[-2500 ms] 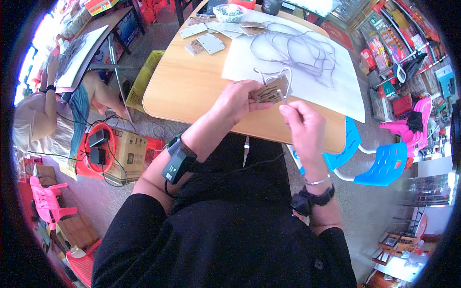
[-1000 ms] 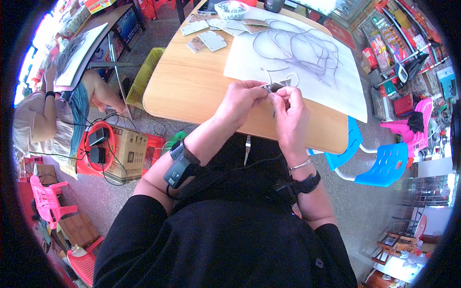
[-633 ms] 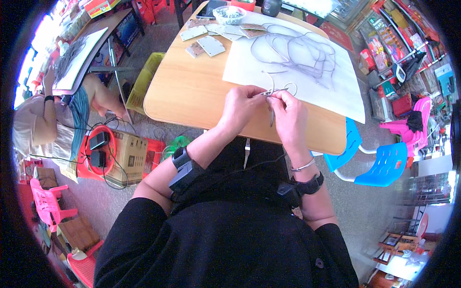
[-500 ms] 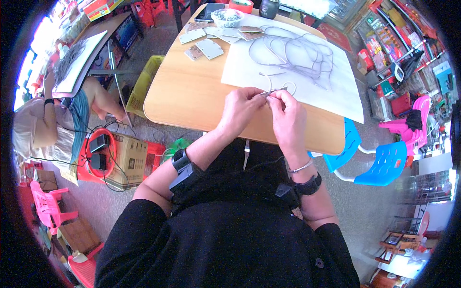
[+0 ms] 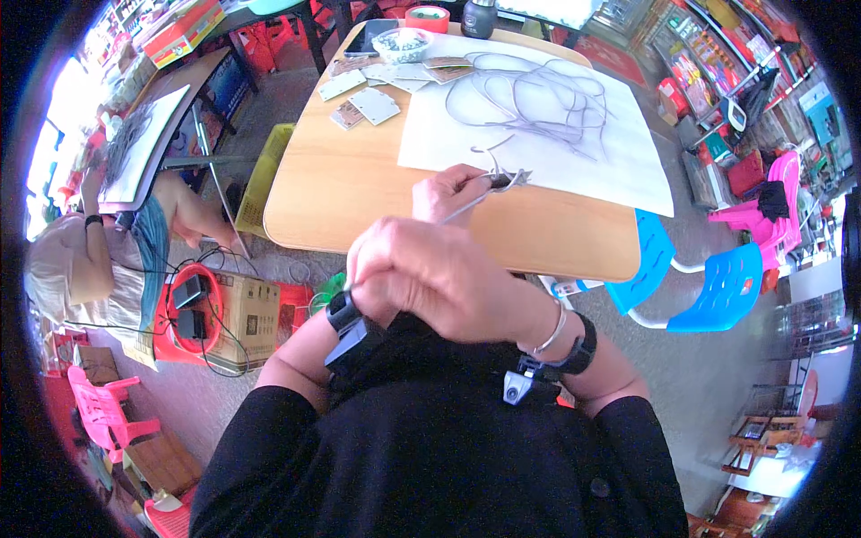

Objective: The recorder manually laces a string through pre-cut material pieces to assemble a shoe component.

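My left hand (image 5: pixel 446 190), closed at the table's near edge, pinches a small dark piece (image 5: pixel 499 181) with grey cord wound about it; its exact kind is too small to tell. From there a straight, taut length of grey cord (image 5: pixel 466 211) runs back to my right hand (image 5: pixel 435 278). That hand is raised nearer to me, fingers closed on the cord, and it covers my left wrist. A short cord tail (image 5: pixel 493 146) curls up beyond the dark piece. A loose tangle of grey cord (image 5: pixel 538 103) lies farther off on a white sheet (image 5: pixel 619 170).
On the wooden table (image 5: pixel 332 188) lie several pale square plates (image 5: pixel 375 105), a phone, a bowl of small pieces (image 5: pixel 401 45), red tape (image 5: pixel 428 18) and a dark jar (image 5: pixel 479 18). A blue chair (image 5: pixel 717 287) stands right. A person sits at another table, left.
My right hand has left the pinch beside my left hand and come back toward my chest, drawing the cord straight. My left hand still holds the dark piece, slightly shifted left.
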The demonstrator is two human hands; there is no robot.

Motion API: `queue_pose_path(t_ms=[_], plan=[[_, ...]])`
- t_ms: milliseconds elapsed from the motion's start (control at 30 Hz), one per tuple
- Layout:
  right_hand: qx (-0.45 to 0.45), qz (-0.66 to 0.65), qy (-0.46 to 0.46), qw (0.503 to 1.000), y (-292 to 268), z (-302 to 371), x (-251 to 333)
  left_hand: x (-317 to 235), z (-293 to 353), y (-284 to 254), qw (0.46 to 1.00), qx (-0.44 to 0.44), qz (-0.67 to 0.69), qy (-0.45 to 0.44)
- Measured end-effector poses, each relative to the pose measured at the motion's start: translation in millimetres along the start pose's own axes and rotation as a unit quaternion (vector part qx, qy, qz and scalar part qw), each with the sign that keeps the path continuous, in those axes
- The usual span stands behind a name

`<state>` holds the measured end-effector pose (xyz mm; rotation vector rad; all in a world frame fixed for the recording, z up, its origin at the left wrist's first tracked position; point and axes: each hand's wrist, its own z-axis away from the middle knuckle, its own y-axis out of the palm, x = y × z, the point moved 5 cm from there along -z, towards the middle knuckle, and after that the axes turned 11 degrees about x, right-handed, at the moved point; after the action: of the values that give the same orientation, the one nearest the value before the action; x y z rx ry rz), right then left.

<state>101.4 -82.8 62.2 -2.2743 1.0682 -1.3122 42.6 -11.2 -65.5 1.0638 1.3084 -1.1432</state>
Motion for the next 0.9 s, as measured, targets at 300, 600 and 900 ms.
queue_pose_path(t_ms=[300,600,900], plan=[[-0.309,0.139,0.287,0.896,-66,111,-63,-15,13,-7,0.942,0.123,0.308,-0.055],[-0.297,-0.098,0.367,0.876,-56,141,-88,-27,14,-4,0.963,0.25,0.101,-0.025],[-0.197,-0.212,0.393,0.873,-27,139,-76,-9,-8,-19,0.983,0.085,0.16,-0.018]])
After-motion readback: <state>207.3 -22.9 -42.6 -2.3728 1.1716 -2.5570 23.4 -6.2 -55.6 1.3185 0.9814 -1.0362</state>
